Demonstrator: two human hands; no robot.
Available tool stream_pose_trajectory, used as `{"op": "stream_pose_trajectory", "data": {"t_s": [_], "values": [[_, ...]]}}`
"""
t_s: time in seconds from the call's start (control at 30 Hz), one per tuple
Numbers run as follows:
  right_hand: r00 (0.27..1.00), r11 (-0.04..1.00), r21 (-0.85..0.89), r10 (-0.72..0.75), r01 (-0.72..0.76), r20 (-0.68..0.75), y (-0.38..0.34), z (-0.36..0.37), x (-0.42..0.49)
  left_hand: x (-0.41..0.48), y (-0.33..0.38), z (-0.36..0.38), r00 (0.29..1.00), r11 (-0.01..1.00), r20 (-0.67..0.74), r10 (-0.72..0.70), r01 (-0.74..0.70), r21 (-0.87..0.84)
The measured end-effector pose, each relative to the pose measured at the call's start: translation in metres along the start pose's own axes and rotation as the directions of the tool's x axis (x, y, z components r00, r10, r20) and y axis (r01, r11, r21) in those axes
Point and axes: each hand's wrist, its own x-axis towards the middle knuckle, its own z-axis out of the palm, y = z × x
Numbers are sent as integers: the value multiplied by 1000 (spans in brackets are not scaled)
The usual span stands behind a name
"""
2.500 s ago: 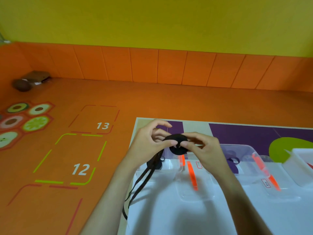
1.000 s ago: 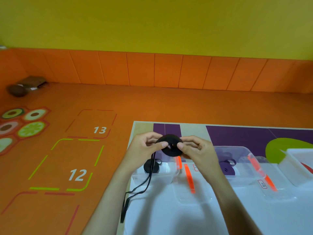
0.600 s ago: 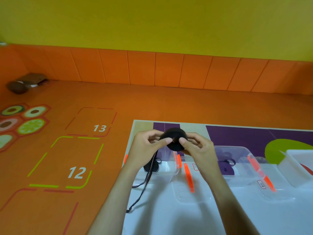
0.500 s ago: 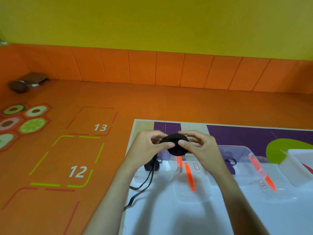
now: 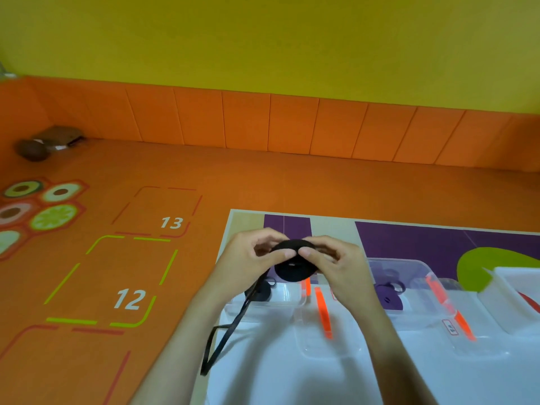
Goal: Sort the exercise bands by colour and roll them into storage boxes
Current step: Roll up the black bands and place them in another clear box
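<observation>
Two hands roll up a black band [image 5: 295, 264] above the storage boxes.
The left hand [image 5: 248, 261] and right hand [image 5: 339, 267] pinch the coiled band between thumbs and curled fingers, holding it in the air over the white worktop [image 5: 292, 381]. Its loose tail [image 5: 228, 337] hangs below the left wrist. Underneath, a clear box [image 5: 289, 299] holds another black roll [image 5: 260, 292], and a neighbouring box [image 5: 420, 264] holds a purple roll [image 5: 390, 296].

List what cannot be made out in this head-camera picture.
Head view: lid label print, too small and blurred.
Head view: far-right box, cut off by the frame edge.
Head view: black roll rim, partly under left hand and right hand.
</observation>
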Motion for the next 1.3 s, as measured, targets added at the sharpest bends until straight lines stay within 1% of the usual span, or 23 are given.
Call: {"op": "stream_pose_trajectory", "data": {"t_s": [0.07, 0.13, 0.17, 0.2, 0.3, 0.33, 0.37, 0.43, 0.5, 0.57, 0.67, 0.73, 0.77, 0.83, 0.9, 0.93, 1.0, 1.07, 1.1, 1.13, 1.2, 1.27, 1.3], "values": [[991, 996, 86, -8, 20, -137, -1, 9, 2, -3, -1, 5, 997, 998, -71, -24, 20, -64], [970, 982, 188, 28, 19, -240, 0, 18, -3, -4, -3, 5, 995, 994, -87, -52, 42, -104], [971, 979, 202, 40, 9, -236, 2, 20, -7, -5, -5, 2, 996, 995, -77, -54, 47, -92], [982, 984, 176, 49, -16, -182, 5, 18, -10, -4, -5, -4, 997, 997, -52, -50, 47, -53], [992, 997, -57, 56, -49, 115, 5, -2, -11, -3, 2, -16, 995, 995, 84, -56, 49, 82], [987, 994, -109, 42, -25, 154, 3, -7, -9, -3, 4, -16, 992, 994, 105, -64, 54, 95], [991, 993, -119, 5, 10, 131, 1, -10, -7, -3, 6, -14, 993, 995, 101, -66, 57, 82], [998, 998, -22, -58, 58, -11, 0, -5, -7, -5, 6, -9, 997, 998, 33, -65, 65, -7], [995, 993, 120, -9, 21, -99, 1, 3, -11, -9, 3, -6, 998, 997, -29, -52, 50, -58], [999, 995, 97, 25, -21, -36, 4, 0, -15, -11, 2, -8, 999, 999, -25, -39, 38, -5], [989, 999, -28, 45, -41, 139, -1, -16, -12, -9, 8, -12, 993, 991, 95, -66, 54, 123], [987, 998, -62, 24, -14, 157, -9, -23, -7, -5, 12, -11, 988, 984, 142, -56, 30, 177], [992, 998, -60, -9, 17, 128, -11, -23, -6, -4, 13, -9, 991, 986, 127, -39, 17, 164], [998, 998, 8, -60, 60, 0, -12, -19, -8, -4, 14, -1, 999, 999, 45, -12, 10, 37], [992, 991, 124, -27, 42, -125, -6, -14, -13, -5, 11, 5, 999, 995, -27, -21, 18, -101], [991, 987, 158, 0, 21, -133, -3, -11, -16, -6, 8, 6, 999, 993, -48, -26, 20, -119], [999, 996, 82, 23, -19, -47, 3, -11, -20, -6, 4, 4, 999, 998, -22, -36, 35, -49], [996, 999, -19, 28, -27, 83, -2, -18, -17, -4, 5, -1, 996, 994, 81, -48, 40, 99], [993, 1000, -14, 22, -20, 113, -6, -22, -15, -2, 8, -2, 990, 988, 128, -61, 42, 145], [995, 1000, 2, 1, -2, 102, -9, -23, -12, 0, 10, -1, 987, 988, 147, -66, 44, 148], [998, 997, 50, -52, 54, -35, -12, -19, -9, 3, 12, 2, 993, 999, 109, -52, 50, 19], [980, 986, 152, -34, 64, -194, -8, -9, -10, 4, 9, 5, 999, 990, 29, -42, 45, -132], [974, 982, 181, -8, 49, -225, -5, -4, -13, 3, 7, 6, 999, 987, -3, -40, 39, -155]]}}
